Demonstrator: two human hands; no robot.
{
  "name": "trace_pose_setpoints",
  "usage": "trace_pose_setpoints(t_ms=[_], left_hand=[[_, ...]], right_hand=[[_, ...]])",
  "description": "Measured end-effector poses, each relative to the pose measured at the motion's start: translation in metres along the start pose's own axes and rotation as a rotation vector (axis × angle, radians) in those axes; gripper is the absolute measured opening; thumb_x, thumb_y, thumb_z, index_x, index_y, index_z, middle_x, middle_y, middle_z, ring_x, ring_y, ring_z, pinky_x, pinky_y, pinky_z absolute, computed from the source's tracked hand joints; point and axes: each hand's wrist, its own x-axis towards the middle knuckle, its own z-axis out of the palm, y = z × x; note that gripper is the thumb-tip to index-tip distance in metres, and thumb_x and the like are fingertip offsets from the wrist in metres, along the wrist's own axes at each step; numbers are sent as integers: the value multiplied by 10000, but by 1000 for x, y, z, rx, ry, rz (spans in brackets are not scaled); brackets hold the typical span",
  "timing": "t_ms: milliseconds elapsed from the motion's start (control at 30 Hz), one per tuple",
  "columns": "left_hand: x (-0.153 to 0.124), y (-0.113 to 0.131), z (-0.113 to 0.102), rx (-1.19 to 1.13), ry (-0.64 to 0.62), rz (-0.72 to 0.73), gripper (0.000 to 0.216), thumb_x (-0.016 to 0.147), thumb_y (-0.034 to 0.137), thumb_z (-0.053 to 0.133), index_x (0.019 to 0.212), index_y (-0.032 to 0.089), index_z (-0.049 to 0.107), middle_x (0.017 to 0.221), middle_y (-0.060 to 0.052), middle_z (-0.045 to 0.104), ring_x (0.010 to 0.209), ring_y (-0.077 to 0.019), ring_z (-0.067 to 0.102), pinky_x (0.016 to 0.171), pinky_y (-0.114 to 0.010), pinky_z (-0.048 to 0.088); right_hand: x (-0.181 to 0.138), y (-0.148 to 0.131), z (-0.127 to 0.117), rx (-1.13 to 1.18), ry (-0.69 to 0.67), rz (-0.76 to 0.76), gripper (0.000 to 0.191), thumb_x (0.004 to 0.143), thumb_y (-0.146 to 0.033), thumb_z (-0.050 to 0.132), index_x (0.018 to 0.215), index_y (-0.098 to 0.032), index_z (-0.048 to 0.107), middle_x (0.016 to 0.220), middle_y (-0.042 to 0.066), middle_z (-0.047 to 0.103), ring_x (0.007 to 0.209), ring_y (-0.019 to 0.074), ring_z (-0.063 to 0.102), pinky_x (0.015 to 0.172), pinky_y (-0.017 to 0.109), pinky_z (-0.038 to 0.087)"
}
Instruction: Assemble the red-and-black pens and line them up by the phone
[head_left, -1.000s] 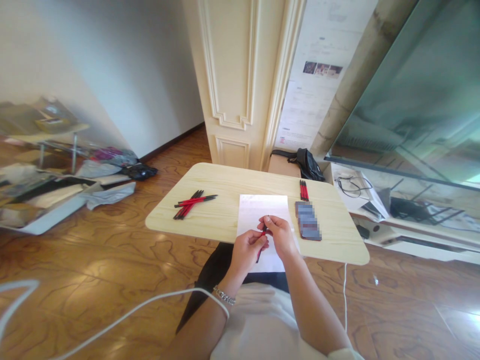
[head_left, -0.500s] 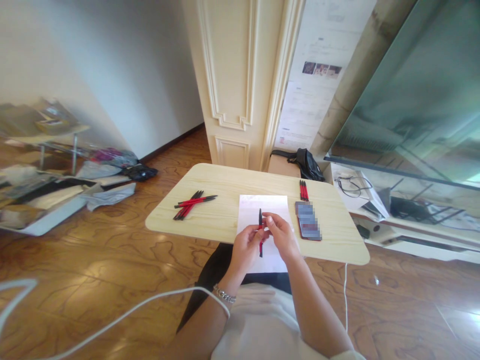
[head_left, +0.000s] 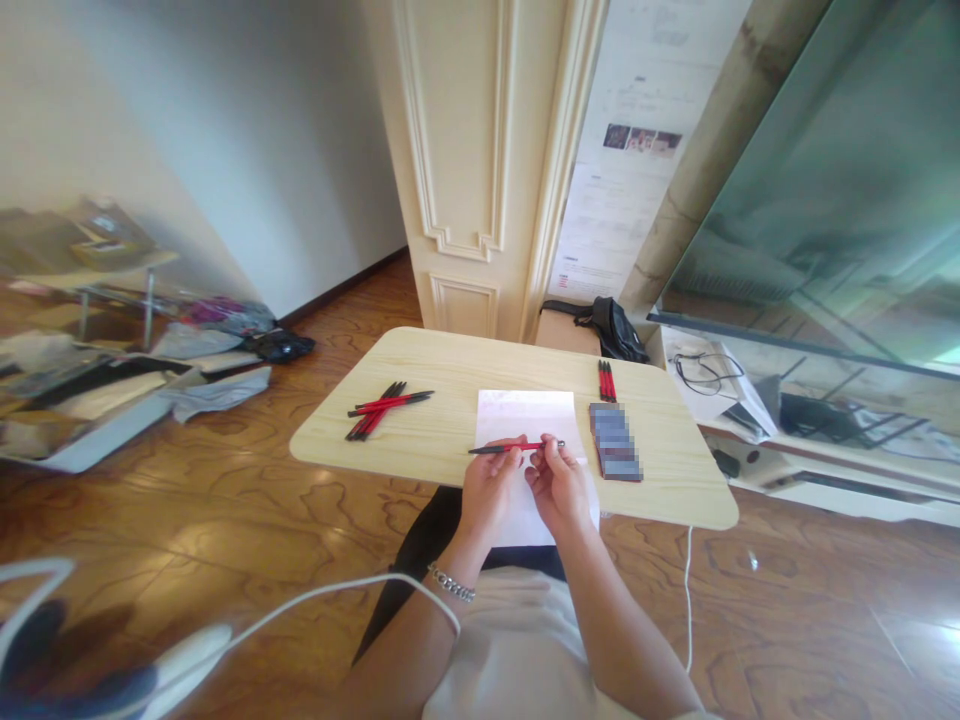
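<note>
A red and black pen (head_left: 531, 446) lies crosswise between my hands, its black tip pointing left. My left hand (head_left: 489, 485) pinches it near the middle. At its right end, the fingers of my right hand (head_left: 559, 484) are closed on it. Under both hands is a white sheet of paper (head_left: 525, 408) on the small wooden-topped table (head_left: 442, 360). To the left, several like pens (head_left: 382, 408) lie crossed in a pile. On the right, a few more pens (head_left: 607, 382) lie side by side above a phone (head_left: 616, 442), whose screen is blurred out.
A white cable (head_left: 300, 605) runs across the lower left to my left forearm; another cable (head_left: 689, 600) hangs below the table's right side. A black bag (head_left: 616, 328) sits behind the table. Boxes and bags (head_left: 150, 385) lie on the floor at left.
The pen has turned from upright to crosswise, its black tip now to the left. My right hand has moved to its right end. A blurred white and dark shape has appeared at lower left.
</note>
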Motion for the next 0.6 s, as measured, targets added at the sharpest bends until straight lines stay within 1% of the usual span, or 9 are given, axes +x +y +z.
trace_pose_setpoints(t_ms=[67,133,167,233,300,367,433,500,600], left_hand=[[-1,-1,-2,48,-44,-21,373,748,356,696,1049,144,640,1134,-135,668,1093,-262,603,923,-372,471],[-2,-5,-7,71,-55,-38,398,713,313,725,1066,154,639,1122,-131,673,1070,-255,615,904,-365,477],[-2,-7,-9,81,-45,-42,393,697,292,736,1053,155,642,1108,-130,678,1048,-248,626,900,-365,479],[-1,-10,-15,111,-11,-28,347,684,265,739,1000,148,654,1070,-128,687,995,-231,646,908,-372,475],[0,-12,-18,142,20,2,296,693,260,729,957,144,659,1028,-122,696,954,-217,656,913,-375,473],[1,-13,-20,158,46,26,274,699,265,721,938,146,660,996,-111,702,930,-208,659,902,-370,477],[2,-13,-21,165,64,34,271,695,269,721,930,149,661,971,-104,707,907,-203,662,882,-363,485],[2,-12,-21,170,70,34,275,690,272,722,928,149,661,958,-102,709,891,-202,664,862,-358,491],[3,-13,-23,180,72,32,274,686,271,725,922,150,659,942,-99,711,885,-203,665,849,-354,494]], right_hand=[[11,-7,-1,52,51,-39,256,766,-469,661,861,-244,584,826,2,625,726,129,601,622,267,478],[23,-19,-6,103,72,-94,285,766,-515,643,829,-251,555,834,-4,629,769,141,612,669,296,491],[29,-25,-9,130,67,-120,294,768,-528,636,822,-254,543,778,-17,610,735,133,603,664,295,488],[38,-38,-17,164,55,-153,287,777,-526,631,823,-260,532,625,-56,509,573,96,523,572,248,452],[43,-47,-25,180,33,-129,299,791,-544,601,813,-253,532,547,-76,396,454,74,394,454,206,361],[46,-52,-31,181,4,-73,353,803,-586,539,772,-234,533,525,-76,335,409,71,306,384,197,267],[47,-52,-35,169,-7,-30,380,808,-586,498,711,-219,520,514,-72,308,392,72,259,354,200,209],[48,-50,-37,166,13,-6,342,801,-527,502,662,-215,498,505,-72,297,380,72,225,339,204,169],[49,-48,-37,223,37,34,281,780,-452,520,639,-212,487,508,-70,313,373,68,200,332,208,134]])
